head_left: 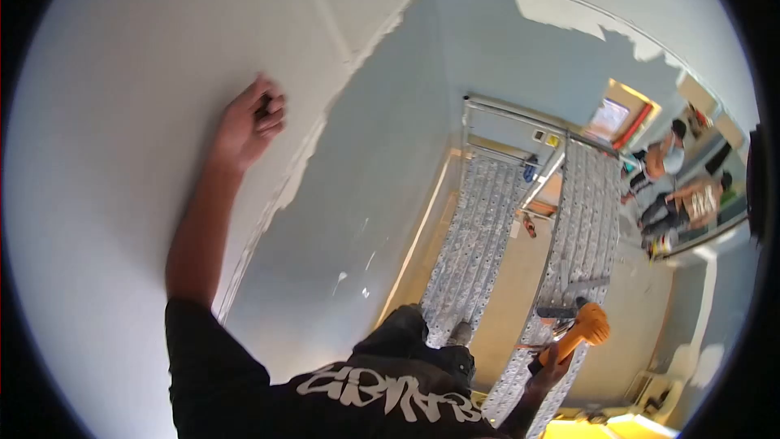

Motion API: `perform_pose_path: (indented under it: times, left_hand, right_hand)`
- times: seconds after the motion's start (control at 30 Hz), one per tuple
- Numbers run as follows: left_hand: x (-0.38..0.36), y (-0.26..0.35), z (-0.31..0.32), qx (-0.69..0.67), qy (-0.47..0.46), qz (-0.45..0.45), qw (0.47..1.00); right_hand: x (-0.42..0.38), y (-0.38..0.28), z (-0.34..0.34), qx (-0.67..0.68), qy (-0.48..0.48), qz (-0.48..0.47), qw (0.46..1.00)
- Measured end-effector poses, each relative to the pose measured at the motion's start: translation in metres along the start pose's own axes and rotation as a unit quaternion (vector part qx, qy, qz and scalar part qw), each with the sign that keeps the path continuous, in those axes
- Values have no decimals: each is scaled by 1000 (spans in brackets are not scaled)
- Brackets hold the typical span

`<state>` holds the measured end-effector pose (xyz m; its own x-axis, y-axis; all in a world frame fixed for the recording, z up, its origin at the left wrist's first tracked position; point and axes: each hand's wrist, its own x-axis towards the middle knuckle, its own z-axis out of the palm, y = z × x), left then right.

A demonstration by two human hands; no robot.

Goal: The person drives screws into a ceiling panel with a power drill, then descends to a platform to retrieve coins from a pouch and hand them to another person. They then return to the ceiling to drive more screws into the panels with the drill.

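Note:
My left hand (pixel 253 120) is raised close to the off-white plastered surface (pixel 122 138). Its fingers are curled in, and a dark patch shows between them; I cannot tell what it is. Low on the right, my right hand (pixel 554 370) has its fingers wrapped around an orange power tool (pixel 588 327) with dark parts, over a perforated metal scaffold plank (pixel 587 219). Beside the tool a flat grey blade-like piece (pixel 587 284) lies on that plank. My feet rest at the near end of a second scaffold plank (pixel 475 236).
A grey-blue wall (pixel 366 179) with a ragged white border runs alongside. Scaffold rails (pixel 520 118) cross the far end. Lower down, an orange-and-black tool (pixel 530 226) lies between the planks. Two people (pixel 665 158) (pixel 691 205) are at the far right, near a bucket (pixel 664 242).

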<state>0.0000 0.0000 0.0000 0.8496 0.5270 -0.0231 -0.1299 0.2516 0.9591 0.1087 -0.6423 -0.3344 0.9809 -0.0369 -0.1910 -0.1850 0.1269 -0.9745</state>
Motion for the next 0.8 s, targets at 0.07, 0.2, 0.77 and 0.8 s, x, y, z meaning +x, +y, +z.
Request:
perform_pose_path:
  times: [0.07,0.2,0.77,0.8]
  left_hand:
    - [14,-30,29,-76,10,-39,996]
    - [-24,31,2,-73,49,-75,993]
    - [-27,44,8,-31,111,9,993]
    - [-26,42,8,-33,104,14,994]
  right_hand:
    - [38,-55,41,116,-37,-88,989]
    - [-19,-144,172,199,-200,-158,946]
    - [-93,-197,379,156,-469,-141,858]
    - [-98,-198,380,152,-480,-135,853]
